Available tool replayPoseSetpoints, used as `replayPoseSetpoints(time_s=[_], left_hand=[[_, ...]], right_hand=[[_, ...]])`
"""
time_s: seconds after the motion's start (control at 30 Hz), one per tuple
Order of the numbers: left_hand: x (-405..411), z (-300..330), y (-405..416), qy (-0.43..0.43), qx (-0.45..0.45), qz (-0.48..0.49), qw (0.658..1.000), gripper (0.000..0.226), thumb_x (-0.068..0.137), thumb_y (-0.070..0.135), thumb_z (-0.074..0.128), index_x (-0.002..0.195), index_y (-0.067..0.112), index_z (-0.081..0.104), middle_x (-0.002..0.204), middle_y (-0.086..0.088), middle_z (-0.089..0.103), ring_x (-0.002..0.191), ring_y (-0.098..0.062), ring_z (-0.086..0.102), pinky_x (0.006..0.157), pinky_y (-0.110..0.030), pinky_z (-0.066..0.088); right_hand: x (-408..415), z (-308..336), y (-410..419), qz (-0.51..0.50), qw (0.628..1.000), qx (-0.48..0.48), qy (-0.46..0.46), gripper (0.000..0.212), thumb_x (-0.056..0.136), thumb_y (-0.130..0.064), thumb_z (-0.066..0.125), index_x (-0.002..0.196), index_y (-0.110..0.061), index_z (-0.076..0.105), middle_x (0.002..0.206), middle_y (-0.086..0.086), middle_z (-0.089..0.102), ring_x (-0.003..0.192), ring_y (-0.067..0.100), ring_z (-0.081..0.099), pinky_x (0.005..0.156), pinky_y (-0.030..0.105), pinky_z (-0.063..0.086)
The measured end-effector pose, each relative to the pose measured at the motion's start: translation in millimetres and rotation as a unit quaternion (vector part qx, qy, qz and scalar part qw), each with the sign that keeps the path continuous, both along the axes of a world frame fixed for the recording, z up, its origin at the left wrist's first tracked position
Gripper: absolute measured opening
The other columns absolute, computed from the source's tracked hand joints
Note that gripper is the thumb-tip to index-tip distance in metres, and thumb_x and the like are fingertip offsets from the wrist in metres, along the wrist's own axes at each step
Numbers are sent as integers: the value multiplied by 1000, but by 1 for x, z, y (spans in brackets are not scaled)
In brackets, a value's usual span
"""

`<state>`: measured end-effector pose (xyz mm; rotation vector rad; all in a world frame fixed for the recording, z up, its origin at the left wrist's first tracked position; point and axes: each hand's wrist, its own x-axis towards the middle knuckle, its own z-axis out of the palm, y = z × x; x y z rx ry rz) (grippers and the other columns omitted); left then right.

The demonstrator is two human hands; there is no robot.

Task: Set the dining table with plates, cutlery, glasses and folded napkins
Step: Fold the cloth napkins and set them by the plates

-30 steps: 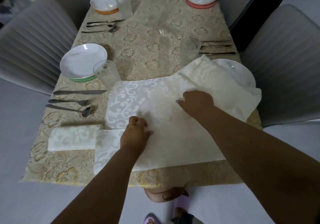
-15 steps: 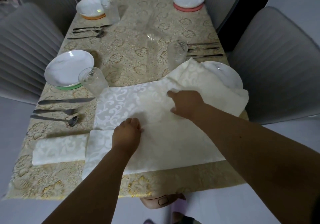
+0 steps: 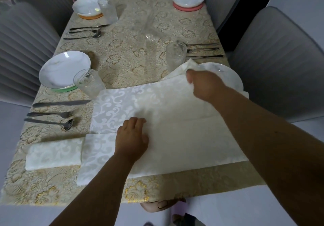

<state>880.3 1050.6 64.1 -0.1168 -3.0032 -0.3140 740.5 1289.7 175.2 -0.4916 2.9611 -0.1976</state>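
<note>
Pinching napkin (image 3: 175,120) far corner w/ right hand (image 3: 201,84); left hand (image 3: 131,138) pressing near side. Soft, limp cloth — best taken at corners.

A beige tablecloth (image 3: 122,64) with a raised floral pattern and gold touches covers the table under and beyond both hands. Grey ribbed chairs stand along the sides: one (image 3: 273,63) to the right of the hands, one (image 3: 22,50) to their left. A pale floor (image 3: 21,215) shows below the near edge.

White damask napkin (image 3: 175,120) — spread flat, far corner lifted
</note>
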Motion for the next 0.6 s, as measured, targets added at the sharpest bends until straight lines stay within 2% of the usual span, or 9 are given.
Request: replayPoseSetpoints(time_s=[0.07, 0.13, 0.17, 0.3, 0.4, 0.5, 0.6], left_hand=[[-6, -2, 1, -22, -8, 18, 1000, 32, 72, 19, 75, 101, 11, 64, 97, -9, 63, 86, -32, 57, 71, -38, 46], [-12, -1, 0, -53, -18, 43, 998, 14, 84, 21, 66, 93, 11, 63, 93, -8, 63, 89, -32, 54, 72, -37, 39], [-14, -1, -1, -66, -20, 55, 996, 11, 89, 21, 61, 92, 11, 63, 93, -7, 62, 92, -31, 52, 74, -37, 36], [-21, 5, -1, -84, -38, 76, 993, 18, 95, 28, 49, 99, 14, 60, 101, -4, 60, 101, -27, 48, 83, -37, 35], [-21, 9, 0, -68, -2, 76, 995, 24, 90, 29, 60, 107, 13, 60, 110, -8, 58, 104, -31, 49, 84, -41, 38], [-33, 20, -4, 5, 35, 87, 996, 43, 81, 20, 71, 120, 9, 57, 122, -15, 54, 105, -38, 51, 82, -45, 43], [-66, 43, -6, 34, 108, 59, 992, 59, 82, 5, 62, 138, 10, 43, 145, -11, 39, 123, -35, 47, 94, -44, 44]], right_hand=[[-9, 9, 20, -30, 999, -33, 20, 40, 84, -2, 58, 122, -13, 51, 112, 10, 59, 104, 30, 56, 83, 32, 40], [-15, 13, 34, -46, 998, -39, 31, 40, 85, -6, 63, 123, -13, 54, 118, 11, 59, 110, 28, 53, 87, 30, 36], [-16, 14, 38, -50, 997, -37, 36, 38, 86, -8, 65, 123, -12, 56, 120, 11, 59, 111, 27, 52, 89, 29, 36], [-13, 20, 46, -52, 996, -30, 61, 25, 89, -15, 63, 113, -9, 63, 113, 14, 63, 106, 30, 56, 86, 31, 39], [-4, 19, 51, -31, 994, -67, 80, 17, 91, -18, 59, 100, -5, 66, 100, 16, 66, 94, 29, 58, 76, 29, 35], [7, 15, 58, -21, 989, -112, 98, 17, 90, -18, 60, 94, -4, 68, 92, 16, 66, 88, 29, 59, 74, 29, 37], [15, 11, 65, 9, 987, -116, 110, 15, 90, -22, 62, 93, -10, 70, 92, 13, 65, 89, 27, 58, 74, 25, 36]])
